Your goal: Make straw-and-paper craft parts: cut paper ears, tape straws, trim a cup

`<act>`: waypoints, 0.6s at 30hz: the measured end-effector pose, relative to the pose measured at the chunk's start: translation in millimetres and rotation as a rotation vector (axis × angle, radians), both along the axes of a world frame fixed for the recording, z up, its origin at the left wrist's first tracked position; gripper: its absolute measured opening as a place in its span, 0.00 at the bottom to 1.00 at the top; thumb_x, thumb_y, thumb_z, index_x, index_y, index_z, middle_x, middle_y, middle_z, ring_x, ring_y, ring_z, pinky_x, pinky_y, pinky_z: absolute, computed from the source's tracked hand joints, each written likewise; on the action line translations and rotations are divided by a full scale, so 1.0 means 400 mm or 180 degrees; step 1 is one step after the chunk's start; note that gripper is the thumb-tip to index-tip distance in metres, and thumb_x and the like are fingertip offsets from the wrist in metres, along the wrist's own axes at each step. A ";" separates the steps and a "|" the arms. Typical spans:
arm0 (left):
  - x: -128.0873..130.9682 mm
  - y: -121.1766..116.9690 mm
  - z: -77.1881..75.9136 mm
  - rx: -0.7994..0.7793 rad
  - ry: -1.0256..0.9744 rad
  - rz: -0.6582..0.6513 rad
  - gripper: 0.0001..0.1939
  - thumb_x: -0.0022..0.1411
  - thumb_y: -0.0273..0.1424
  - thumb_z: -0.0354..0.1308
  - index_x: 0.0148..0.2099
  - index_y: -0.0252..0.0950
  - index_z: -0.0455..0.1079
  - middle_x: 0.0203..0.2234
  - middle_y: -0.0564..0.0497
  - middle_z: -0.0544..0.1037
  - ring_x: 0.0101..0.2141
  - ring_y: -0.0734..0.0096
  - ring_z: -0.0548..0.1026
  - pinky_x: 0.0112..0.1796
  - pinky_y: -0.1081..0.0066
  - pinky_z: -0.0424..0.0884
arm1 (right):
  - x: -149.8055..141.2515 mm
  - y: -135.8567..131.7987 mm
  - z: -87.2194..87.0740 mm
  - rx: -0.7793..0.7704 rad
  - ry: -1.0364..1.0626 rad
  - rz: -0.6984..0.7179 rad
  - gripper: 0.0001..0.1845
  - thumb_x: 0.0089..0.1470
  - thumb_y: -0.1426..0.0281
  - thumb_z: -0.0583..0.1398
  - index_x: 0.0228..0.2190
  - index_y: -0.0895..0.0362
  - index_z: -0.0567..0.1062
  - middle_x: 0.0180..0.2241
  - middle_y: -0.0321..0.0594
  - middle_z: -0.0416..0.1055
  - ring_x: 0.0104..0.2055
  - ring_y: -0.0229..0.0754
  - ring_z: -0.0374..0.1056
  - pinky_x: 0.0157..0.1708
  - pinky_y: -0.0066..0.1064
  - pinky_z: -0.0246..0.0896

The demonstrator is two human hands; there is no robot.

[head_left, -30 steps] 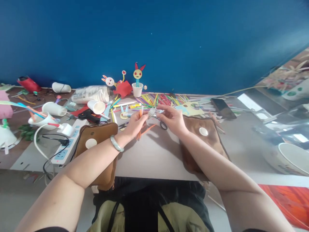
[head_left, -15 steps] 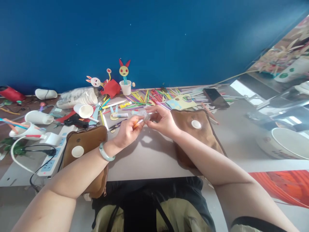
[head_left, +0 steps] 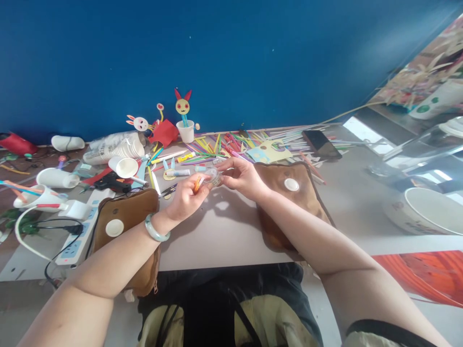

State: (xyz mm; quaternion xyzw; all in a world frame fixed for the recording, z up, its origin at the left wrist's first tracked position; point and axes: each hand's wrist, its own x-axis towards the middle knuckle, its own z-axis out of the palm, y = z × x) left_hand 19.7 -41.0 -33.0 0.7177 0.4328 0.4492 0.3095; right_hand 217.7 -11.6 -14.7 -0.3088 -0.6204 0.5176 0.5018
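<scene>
Over the middle of the table, both my hands meet around a small clear round thing (head_left: pixel 214 178) that looks like a roll of tape. My left hand (head_left: pixel 187 193) is closed, with a short orange stick-like piece (head_left: pixel 197 184) between its fingers; its thumb and fingertips reach the clear thing. From the right, my right hand (head_left: pixel 241 179) pinches that clear thing between thumb and fingers. Just beyond lie a white glue-like tube (head_left: pixel 178 172) and a round paper rabbit face with blue ears (head_left: pixel 169 174). Dark-handled scissors (head_left: pixel 168 190) are partly hidden by my left hand.
Brown pouches (head_left: pixel 296 212) flank my arms. At left are a power strip (head_left: pixel 77 236), a glue gun (head_left: pixel 113 182) and paper cups (head_left: pixel 125 167). Coloured sticks (head_left: pixel 231 144), a phone (head_left: pixel 321 144) and a paper-face figure in a cup (head_left: pixel 185 131) stand behind. A white bowl (head_left: pixel 398 217) sits right.
My left hand has drawn slightly left and the orange piece has tilted more upright. The clear round thing has turned a little between my hands. The whole view has shifted slightly.
</scene>
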 end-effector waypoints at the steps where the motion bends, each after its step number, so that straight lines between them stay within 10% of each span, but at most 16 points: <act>1: 0.001 -0.001 0.004 -0.0108 -0.0115 0.0012 0.12 0.64 0.39 0.60 0.33 0.36 0.71 0.33 0.49 0.81 0.29 0.72 0.76 0.34 0.71 0.70 | 0.002 0.001 0.001 -0.0068 0.0037 0.0011 0.18 0.44 0.61 0.72 0.31 0.58 0.74 0.34 0.39 0.76 0.34 0.39 0.74 0.33 0.31 0.74; 9: 0.002 0.005 0.040 -0.1410 -0.1303 -0.0811 0.12 0.63 0.37 0.56 0.39 0.35 0.75 0.14 0.59 0.62 0.15 0.82 0.55 0.19 0.76 0.50 | 0.027 0.018 -0.009 -0.0346 0.0013 0.0709 0.23 0.50 0.63 0.70 0.46 0.59 0.76 0.29 0.36 0.78 0.29 0.37 0.74 0.31 0.29 0.72; 18: 0.002 0.010 0.052 -0.1977 -0.1526 -0.0896 0.10 0.56 0.37 0.63 0.35 0.34 0.72 0.14 0.62 0.57 0.15 0.85 0.51 0.18 0.78 0.45 | 0.011 0.014 -0.017 -0.0104 -0.0173 0.0371 0.21 0.48 0.57 0.71 0.37 0.60 0.81 0.25 0.37 0.75 0.23 0.36 0.71 0.26 0.29 0.72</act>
